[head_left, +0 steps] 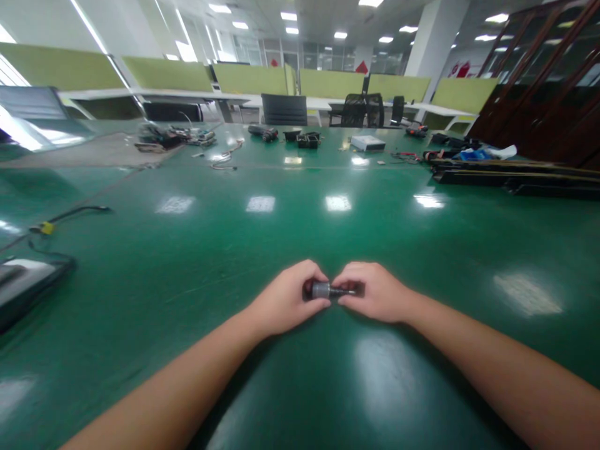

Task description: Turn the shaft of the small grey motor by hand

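A small dark grey cylindrical part [321, 290] with a thinner black, shaft-like end lies sideways between my hands, low over the green table or on it. My left hand [293, 299] is closed around its thicker end, with thumb and fingers on either side. Curled around the thin end is my right hand [372, 291], its thumb and index fingertips close to the fingertips of the left. The fingers partly cover both ends of the part, and its exact kind does not show.
The glossy green tabletop [225, 237] reflects ceiling lights. At the left edge are a black-and-white device [28, 281] and a black cable [79, 212]. Farther back sit a white box [368, 143], black parts [308, 140] and a jumble of electronics [159, 135]. Long black strips [510, 177] lie at the right.
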Tool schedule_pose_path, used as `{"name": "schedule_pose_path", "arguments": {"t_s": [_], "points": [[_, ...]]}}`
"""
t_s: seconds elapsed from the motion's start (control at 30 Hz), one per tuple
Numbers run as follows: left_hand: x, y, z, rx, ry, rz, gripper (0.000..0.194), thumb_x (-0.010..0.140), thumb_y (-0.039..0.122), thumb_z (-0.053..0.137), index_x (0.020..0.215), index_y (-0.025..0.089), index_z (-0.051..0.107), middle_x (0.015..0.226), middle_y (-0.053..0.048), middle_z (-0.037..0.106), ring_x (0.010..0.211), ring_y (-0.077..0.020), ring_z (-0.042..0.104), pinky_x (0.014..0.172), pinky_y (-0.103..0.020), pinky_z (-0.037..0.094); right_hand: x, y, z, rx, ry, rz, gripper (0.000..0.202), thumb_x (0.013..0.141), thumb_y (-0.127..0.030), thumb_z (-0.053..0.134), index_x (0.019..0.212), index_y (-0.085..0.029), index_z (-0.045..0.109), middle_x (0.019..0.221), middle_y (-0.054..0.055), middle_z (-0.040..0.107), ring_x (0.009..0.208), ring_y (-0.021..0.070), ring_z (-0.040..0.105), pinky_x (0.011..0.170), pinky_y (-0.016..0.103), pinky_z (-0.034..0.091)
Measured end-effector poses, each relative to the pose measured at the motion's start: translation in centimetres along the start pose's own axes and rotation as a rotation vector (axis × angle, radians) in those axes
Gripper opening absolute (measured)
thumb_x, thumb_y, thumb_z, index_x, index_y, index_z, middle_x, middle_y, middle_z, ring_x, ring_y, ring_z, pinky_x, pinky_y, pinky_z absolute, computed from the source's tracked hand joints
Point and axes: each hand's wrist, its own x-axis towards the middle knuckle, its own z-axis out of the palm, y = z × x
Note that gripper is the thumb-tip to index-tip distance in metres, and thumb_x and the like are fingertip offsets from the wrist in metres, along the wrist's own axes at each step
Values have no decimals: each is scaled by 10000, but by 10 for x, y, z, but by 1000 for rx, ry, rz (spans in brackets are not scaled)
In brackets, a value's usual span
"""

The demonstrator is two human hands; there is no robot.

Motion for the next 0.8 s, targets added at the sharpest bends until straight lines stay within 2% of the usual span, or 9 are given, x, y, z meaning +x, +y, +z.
{"name": "schedule_pose_path", "arguments": {"t_s": [0.1,0.23,0.8], "points": [[1,-1,0,17,9,13,245,787,291,748,966,189,615,894,-16,606,789,-176,572,699,-292,453,-1,2,-1,-5,2,8,178,806,-166,709,981,-180,732,856,36,696,774,157,608,734,281,456],[1,0,-2,6,0,24,196,867,347,672,975,192,621,892,-17,609,787,-172,575,701,-292,453,-2,2,-1,-29,-3,-7,172,813,-164,708,983,-177,734,874,41,704,791,163,613,744,286,456],[2,1,1,1,3,-32,190,815,299,719,944,191,631,859,-7,623,758,-169,587,666,-278,451,-1,2,1,-85,-13,-32,150,838,-213,699,981,-179,726,891,46,698,831,174,609,762,293,447]]}}
